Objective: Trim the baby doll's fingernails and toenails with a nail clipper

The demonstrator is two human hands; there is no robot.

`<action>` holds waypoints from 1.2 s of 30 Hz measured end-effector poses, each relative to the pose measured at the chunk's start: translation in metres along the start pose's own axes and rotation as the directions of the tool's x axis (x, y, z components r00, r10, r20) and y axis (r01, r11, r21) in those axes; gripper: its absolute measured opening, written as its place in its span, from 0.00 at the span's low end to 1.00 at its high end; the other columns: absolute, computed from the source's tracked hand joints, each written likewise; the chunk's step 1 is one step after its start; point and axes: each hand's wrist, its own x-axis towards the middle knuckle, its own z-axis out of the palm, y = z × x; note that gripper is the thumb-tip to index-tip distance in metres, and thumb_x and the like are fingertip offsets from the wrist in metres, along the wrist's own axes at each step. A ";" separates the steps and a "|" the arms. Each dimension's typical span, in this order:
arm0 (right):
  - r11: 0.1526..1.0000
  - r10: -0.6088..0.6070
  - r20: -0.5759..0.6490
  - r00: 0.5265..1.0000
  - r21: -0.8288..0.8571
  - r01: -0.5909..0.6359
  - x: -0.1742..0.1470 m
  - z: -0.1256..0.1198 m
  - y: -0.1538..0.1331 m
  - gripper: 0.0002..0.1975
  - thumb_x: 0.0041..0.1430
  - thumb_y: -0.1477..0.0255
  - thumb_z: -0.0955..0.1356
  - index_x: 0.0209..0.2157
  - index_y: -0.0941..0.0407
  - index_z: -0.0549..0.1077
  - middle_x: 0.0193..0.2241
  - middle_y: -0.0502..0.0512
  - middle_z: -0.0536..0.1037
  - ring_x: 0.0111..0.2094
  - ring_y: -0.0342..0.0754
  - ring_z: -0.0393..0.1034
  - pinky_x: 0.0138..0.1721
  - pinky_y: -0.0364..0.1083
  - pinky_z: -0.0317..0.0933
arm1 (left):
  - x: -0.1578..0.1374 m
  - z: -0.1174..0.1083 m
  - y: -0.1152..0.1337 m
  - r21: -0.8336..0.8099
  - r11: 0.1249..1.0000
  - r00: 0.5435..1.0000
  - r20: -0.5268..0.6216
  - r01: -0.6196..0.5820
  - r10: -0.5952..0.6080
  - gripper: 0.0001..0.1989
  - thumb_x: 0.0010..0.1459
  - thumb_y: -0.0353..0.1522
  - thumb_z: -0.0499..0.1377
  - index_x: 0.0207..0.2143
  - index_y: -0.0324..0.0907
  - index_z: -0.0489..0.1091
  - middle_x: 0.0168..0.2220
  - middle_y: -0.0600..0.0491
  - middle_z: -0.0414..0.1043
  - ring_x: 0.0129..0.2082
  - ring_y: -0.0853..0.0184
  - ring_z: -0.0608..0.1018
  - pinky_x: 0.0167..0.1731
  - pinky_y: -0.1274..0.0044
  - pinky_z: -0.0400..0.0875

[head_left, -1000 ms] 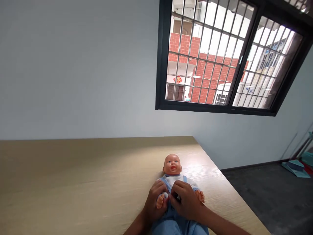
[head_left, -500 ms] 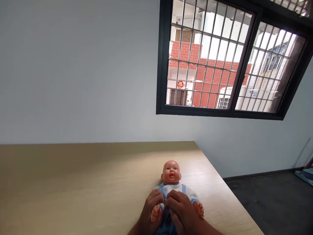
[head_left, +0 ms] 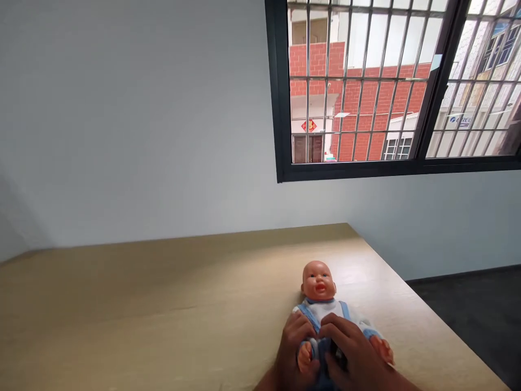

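A baby doll [head_left: 318, 281] lies on its back on the light wooden table [head_left: 163, 309], its head toward the wall. It wears a white top and blue overalls [head_left: 310, 317]. My left hand [head_left: 292, 343] is curled around the side of the bib, beside one of the doll's small hands [head_left: 304, 355]. With bent fingers my right hand [head_left: 355, 345] grips the other side of the bib, close to my left. Something dark shows beneath my right fingers, too shaded to make out. The doll's legs are hidden below the frame.
Behind the table rises a pale wall [head_left: 142, 119] with a dark-framed, barred window [head_left: 280, 108] at the upper right. The table's right edge [head_left: 431, 309] runs down past the doll, with dark floor [head_left: 464, 293] beyond it.
The view has swung left and tilted down slightly, so the doll and both hands appear further right. Both hands keep about the same place on the doll's overalls.
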 end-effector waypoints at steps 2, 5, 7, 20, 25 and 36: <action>1.000 0.027 0.018 0.999 -0.014 -0.027 0.000 -0.001 -0.002 0.18 0.51 0.79 0.63 0.44 0.52 0.66 0.43 0.56 0.72 0.43 0.50 0.69 0.46 0.48 0.65 | 0.004 -0.002 0.006 0.000 1.000 1.000 0.015 0.013 -0.013 0.20 0.65 0.49 0.48 0.38 0.42 0.65 0.30 0.50 0.68 0.34 0.62 0.70 0.41 0.66 0.65; 0.999 0.038 0.056 0.998 -0.035 -0.036 0.004 -0.008 -0.005 0.17 0.51 0.73 0.64 0.45 0.53 0.67 0.44 0.57 0.70 0.42 0.51 0.68 0.42 0.48 0.64 | 0.012 -0.006 0.013 -0.065 0.995 0.994 0.082 0.077 -0.071 0.21 0.64 0.49 0.49 0.34 0.41 0.65 0.30 0.51 0.67 0.33 0.64 0.69 0.39 0.69 0.64; 0.998 0.025 0.073 0.997 -0.053 -0.021 0.006 -0.013 -0.005 0.16 0.52 0.72 0.64 0.44 0.55 0.67 0.42 0.58 0.70 0.41 0.51 0.67 0.41 0.49 0.63 | 0.016 -0.007 0.014 -0.070 0.995 0.994 0.091 0.069 -0.062 0.19 0.64 0.48 0.51 0.32 0.40 0.65 0.29 0.51 0.67 0.33 0.65 0.69 0.38 0.71 0.64; 0.994 0.002 0.028 1.000 0.105 -0.005 0.002 -0.021 -0.006 0.16 0.49 0.79 0.66 0.42 0.55 0.70 0.40 0.52 0.74 0.42 0.47 0.69 0.48 0.46 0.64 | 0.007 -0.004 0.016 -0.059 0.974 0.968 0.139 0.217 -0.208 0.13 0.63 0.41 0.54 0.33 0.39 0.66 0.31 0.50 0.68 0.34 0.66 0.69 0.37 0.74 0.64; 0.994 0.012 -0.029 1.000 0.112 -0.009 -0.002 -0.022 -0.010 0.18 0.53 0.75 0.70 0.47 0.56 0.68 0.46 0.56 0.72 0.48 0.48 0.68 0.51 0.47 0.65 | 0.008 -0.004 0.016 -0.050 0.973 0.965 0.155 0.223 -0.213 0.13 0.62 0.40 0.54 0.32 0.39 0.66 0.31 0.51 0.68 0.34 0.66 0.70 0.37 0.74 0.65; 0.990 0.141 -0.024 0.990 0.019 -0.140 -0.011 -0.018 -0.011 0.16 0.52 0.67 0.74 0.39 0.56 0.69 0.43 0.57 0.71 0.46 0.52 0.67 0.50 0.52 0.66 | 0.011 0.002 0.017 -0.072 0.969 0.963 0.149 0.236 -0.224 0.14 0.64 0.40 0.54 0.30 0.40 0.65 0.30 0.50 0.68 0.33 0.66 0.70 0.36 0.73 0.65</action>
